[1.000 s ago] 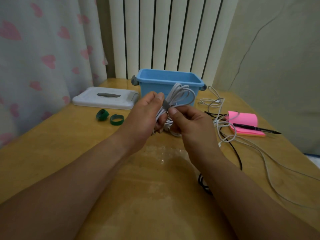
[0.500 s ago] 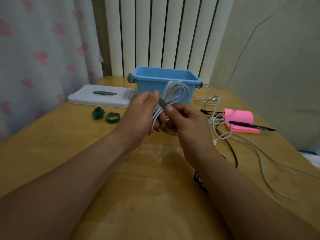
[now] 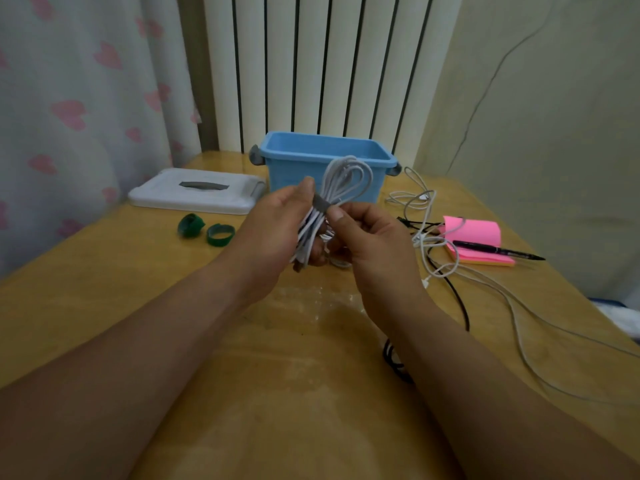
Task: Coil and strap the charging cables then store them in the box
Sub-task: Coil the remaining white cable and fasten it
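A coiled white cable (image 3: pixel 341 183) is held above the table in front of the open blue box (image 3: pixel 301 157). A grey strap (image 3: pixel 321 204) wraps the coil's middle. My left hand (image 3: pixel 277 226) grips the lower part of the coil, thumb on the strap. My right hand (image 3: pixel 367 237) pinches the strap from the right side with thumb and forefinger. Two rolled green straps (image 3: pixel 206 230) lie on the table to the left. Loose white cables (image 3: pixel 420 202) and a black cable (image 3: pixel 457 296) lie tangled at the right.
The box's white lid (image 3: pixel 194 194) lies flat at the left of the box. A pink sticky-note pad (image 3: pixel 474 237) with a black pen (image 3: pixel 498 251) across it sits at the right. A curtain hangs at the left, a radiator behind the table.
The hands and the coil have stayed close together with only slight shifts; the view has tilted a little. The strap remains pinched around the coil.
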The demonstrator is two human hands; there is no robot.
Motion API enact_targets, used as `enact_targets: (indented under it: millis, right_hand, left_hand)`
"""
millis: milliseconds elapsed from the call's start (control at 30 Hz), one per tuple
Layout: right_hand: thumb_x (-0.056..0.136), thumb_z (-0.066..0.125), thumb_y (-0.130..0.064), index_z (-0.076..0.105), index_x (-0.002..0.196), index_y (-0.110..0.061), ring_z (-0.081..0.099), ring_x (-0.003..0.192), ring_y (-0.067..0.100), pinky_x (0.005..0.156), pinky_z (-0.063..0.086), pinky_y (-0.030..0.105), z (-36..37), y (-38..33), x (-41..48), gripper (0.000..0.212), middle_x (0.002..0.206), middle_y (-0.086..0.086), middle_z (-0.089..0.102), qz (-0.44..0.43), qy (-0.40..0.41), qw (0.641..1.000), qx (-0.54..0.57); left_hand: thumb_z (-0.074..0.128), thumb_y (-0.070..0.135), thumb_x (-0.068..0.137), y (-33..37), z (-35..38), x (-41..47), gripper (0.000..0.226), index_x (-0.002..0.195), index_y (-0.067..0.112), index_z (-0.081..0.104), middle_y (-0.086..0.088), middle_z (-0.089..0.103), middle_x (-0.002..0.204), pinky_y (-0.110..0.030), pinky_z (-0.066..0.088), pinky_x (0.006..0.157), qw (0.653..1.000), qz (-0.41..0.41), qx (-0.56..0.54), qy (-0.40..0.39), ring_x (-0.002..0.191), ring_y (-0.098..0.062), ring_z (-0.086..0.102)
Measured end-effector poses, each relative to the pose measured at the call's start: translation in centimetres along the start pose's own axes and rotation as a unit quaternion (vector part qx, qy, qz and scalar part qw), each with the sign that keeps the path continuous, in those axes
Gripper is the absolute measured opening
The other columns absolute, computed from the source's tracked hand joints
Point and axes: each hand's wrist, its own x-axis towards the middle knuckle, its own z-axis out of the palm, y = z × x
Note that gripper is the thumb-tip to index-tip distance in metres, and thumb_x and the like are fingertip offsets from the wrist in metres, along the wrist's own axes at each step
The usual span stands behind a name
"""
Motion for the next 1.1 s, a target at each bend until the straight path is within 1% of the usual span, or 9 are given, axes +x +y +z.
enact_targets:
  millis: [67, 167, 400, 533, 633, 733, 833, 933, 1100]
  right_hand:
    - [0.102, 0.067, -0.012, 0.072, 0.107, 0.002, 0.066, 0.060, 0.008, 0.056, 0.054, 0.021, -0.2, 0.0, 0.2, 0.015, 0.077, 0.002, 0.073, -0.001, 0.017, 1.000, -0.001]
    - [0.102, 0.069, -0.016, 0.073, 0.106, -0.001, 0.072, 0.067, 0.012, 0.060, 0.056, 0.022, -0.6, 0.1, 0.4, 0.015, 0.081, 0.003, 0.076, -0.012, 0.024, 0.999, -0.030]
    - [0.106, 0.063, -0.020, 0.071, 0.108, -0.006, 0.075, 0.079, 0.019, 0.068, 0.060, 0.028, -0.5, 0.4, 0.5, 0.016, 0.091, 0.008, 0.078, -0.002, -0.012, 0.999, -0.031]
    - [0.100, 0.072, -0.024, 0.068, 0.108, -0.006, 0.072, 0.088, 0.027, 0.082, 0.061, 0.051, -1.1, 0.8, 1.0, 0.020, 0.098, 0.014, 0.075, 0.009, -0.031, 0.999, -0.003]
    - [0.102, 0.066, -0.025, 0.072, 0.119, -0.008, 0.072, 0.092, 0.023, 0.083, 0.060, 0.038, -1.3, 0.6, 1.1, 0.024, 0.100, 0.010, 0.075, 0.042, -0.097, 0.994, 0.023]
    - [0.106, 0.060, -0.024, 0.073, 0.114, -0.003, 0.068, 0.086, 0.026, 0.086, 0.058, 0.040, -1.3, 0.4, 1.1, 0.026, 0.090, 0.010, 0.071, 0.055, -0.132, 0.989, 0.038]
    - [0.108, 0.057, -0.024, 0.070, 0.109, 0.006, 0.062, 0.068, 0.028, 0.074, 0.056, 0.040, -1.4, 0.5, 1.2, 0.032, 0.076, 0.016, 0.062, 0.050, -0.120, 0.991, 0.037]
    - [0.108, 0.059, -0.022, 0.070, 0.111, 0.006, 0.065, 0.073, 0.029, 0.070, 0.058, 0.037, -1.3, 0.8, 1.3, 0.030, 0.087, 0.028, 0.070, 0.038, -0.078, 0.996, 0.022]
    - [0.106, 0.063, -0.021, 0.071, 0.110, -0.002, 0.073, 0.073, 0.006, 0.062, 0.054, 0.017, -1.1, 1.1, 1.4, 0.021, 0.085, 0.001, 0.077, 0.020, -0.020, 1.000, -0.015]
  left_hand:
    - [0.046, 0.049, 0.111, 0.1, 0.0, -0.2, 0.040, 0.115, 0.016, 0.067, 0.002, 0.073, 0.077, -0.027, 0.055, 0.055, 0.998, 0.012, 0.066, 0.004, 0.063, -0.011, 0.069]
    - [0.048, 0.047, 0.112, -0.3, 0.1, -0.2, 0.036, 0.114, 0.017, 0.068, -0.007, 0.075, 0.088, -0.042, 0.065, 0.065, 0.994, 0.022, 0.105, 0.012, 0.076, -0.028, 0.073]
    - [0.042, 0.039, 0.115, -0.8, -0.3, 0.7, 0.037, 0.105, 0.013, 0.066, -0.003, 0.055, 0.075, -0.029, 0.042, 0.055, 0.987, -0.056, -0.148, -0.039, 0.058, -0.014, 0.047]
    - [0.043, 0.042, 0.113, -0.5, -0.9, 0.6, 0.038, 0.114, 0.011, 0.065, -0.002, 0.053, 0.071, -0.026, 0.047, 0.052, 0.970, -0.111, -0.180, -0.121, 0.055, -0.013, 0.050]
    - [0.045, 0.045, 0.111, -0.2, -1.6, 0.5, 0.041, 0.118, 0.009, 0.064, -0.005, 0.056, 0.071, -0.029, 0.051, 0.054, 0.968, -0.123, -0.162, -0.147, 0.056, -0.017, 0.056]
    - [0.046, 0.049, 0.110, -0.1, -1.9, 0.3, 0.047, 0.102, 0.008, 0.068, -0.011, 0.062, 0.072, -0.032, 0.055, 0.056, 0.972, -0.129, -0.125, -0.150, 0.059, -0.022, 0.061]
    - [0.049, 0.056, 0.108, -0.2, -1.5, 0.5, 0.058, 0.103, 0.003, 0.072, -0.018, 0.070, 0.082, -0.040, 0.061, 0.064, 0.987, -0.117, -0.046, -0.101, 0.067, -0.028, 0.068]
    - [0.047, 0.059, 0.109, -0.9, -0.6, 0.5, 0.051, 0.118, 0.016, 0.074, -0.009, 0.079, 0.096, -0.055, 0.065, 0.086, 0.997, -0.051, 0.063, -0.018, 0.085, -0.027, 0.077]
    - [0.044, 0.057, 0.110, -1.0, 0.4, 0.0, 0.043, 0.115, 0.025, 0.073, -0.002, 0.078, 0.102, -0.059, 0.063, 0.089, 0.987, 0.015, 0.158, 0.005, 0.097, -0.024, 0.077]
